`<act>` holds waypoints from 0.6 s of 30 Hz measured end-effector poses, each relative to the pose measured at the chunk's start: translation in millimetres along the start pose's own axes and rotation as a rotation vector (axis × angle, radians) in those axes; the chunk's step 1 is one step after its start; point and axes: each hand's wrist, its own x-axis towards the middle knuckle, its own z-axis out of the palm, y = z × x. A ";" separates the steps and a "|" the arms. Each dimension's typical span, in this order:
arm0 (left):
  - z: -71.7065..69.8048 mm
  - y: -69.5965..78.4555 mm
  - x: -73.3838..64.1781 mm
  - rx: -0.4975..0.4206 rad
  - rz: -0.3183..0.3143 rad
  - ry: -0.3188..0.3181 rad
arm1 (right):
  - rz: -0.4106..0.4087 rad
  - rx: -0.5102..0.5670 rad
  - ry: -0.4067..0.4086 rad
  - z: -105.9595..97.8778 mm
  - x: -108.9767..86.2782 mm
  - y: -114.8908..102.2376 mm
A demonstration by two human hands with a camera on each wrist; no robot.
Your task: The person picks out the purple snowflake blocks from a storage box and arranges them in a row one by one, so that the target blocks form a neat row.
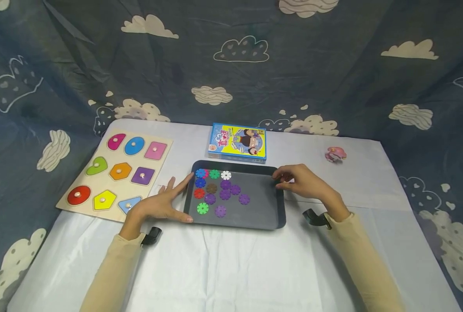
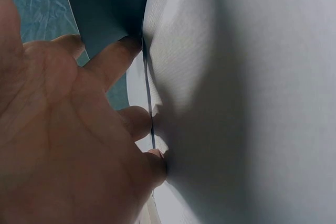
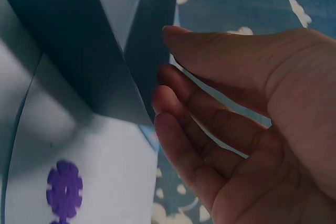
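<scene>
A dark grey rectangular tray [image 1: 255,216] sits on the white-covered table and holds several small notched plastic discs. Purple discs [image 1: 244,199] lie around its middle, with blue, red, green, brown and white ones toward the left. My left hand [image 1: 159,206] is spread at the tray's left side, thumb at the front corner and forefinger up by the back corner. At the right rim, my right hand [image 1: 303,182] has bent fingers and thumb on the edge near the back corner. The right wrist view shows these fingertips [image 3: 167,98] against the tray wall and a purple disc [image 3: 64,188].
To the left lies a wooden shape-puzzle board [image 1: 110,173] with knobbed coloured pieces. A blue and yellow box [image 1: 237,143] stands just behind the tray. Farther right is a small pink toy figure [image 1: 335,154]. A dark cloud-patterned cloth [image 1: 239,86] hangs behind the table.
</scene>
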 end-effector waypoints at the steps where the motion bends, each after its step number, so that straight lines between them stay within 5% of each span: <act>1: 0.0 0.4 0.2 0.000 -0.002 -0.001 | -0.007 0.002 -0.015 0.9 2.5 -1.6; 18: 0.2 1.1 -0.6 -0.005 -0.012 -0.002 | -0.101 -0.047 -0.285 19.4 46.0 -25.5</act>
